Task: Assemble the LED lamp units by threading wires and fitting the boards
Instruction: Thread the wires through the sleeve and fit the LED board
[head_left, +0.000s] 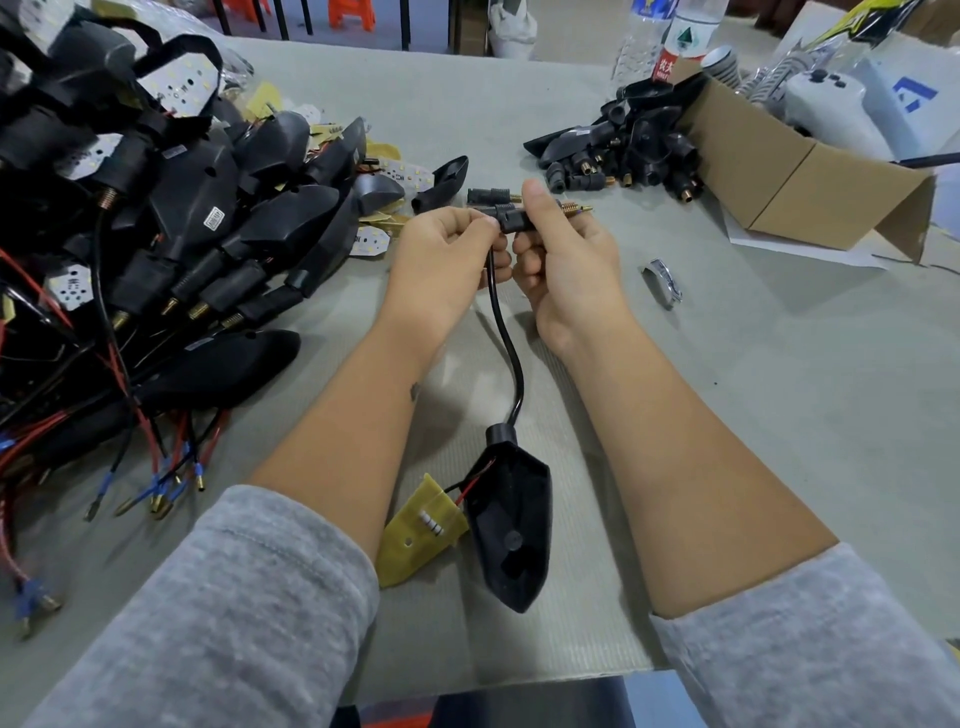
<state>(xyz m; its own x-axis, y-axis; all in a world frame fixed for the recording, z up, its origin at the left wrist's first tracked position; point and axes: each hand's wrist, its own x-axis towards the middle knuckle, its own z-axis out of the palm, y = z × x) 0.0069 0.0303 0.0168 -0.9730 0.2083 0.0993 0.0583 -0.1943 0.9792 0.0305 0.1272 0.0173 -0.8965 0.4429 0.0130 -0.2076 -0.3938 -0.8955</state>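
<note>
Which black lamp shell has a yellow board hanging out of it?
The lone black shell nearest the person, between the forearms; its yellow board lies beside it on red and black wires.

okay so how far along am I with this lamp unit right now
Done: a big pile of assembled lamps sits at the left. In hand: the left hand and right hand hold a black stem fitting on the black cable. Left: the yellow board lies outside its black housing; more stem fittings wait by the cardboard box.

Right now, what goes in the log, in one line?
left hand: pinches black cable | right hand: grips stem | housing, yellow board: on table
</note>
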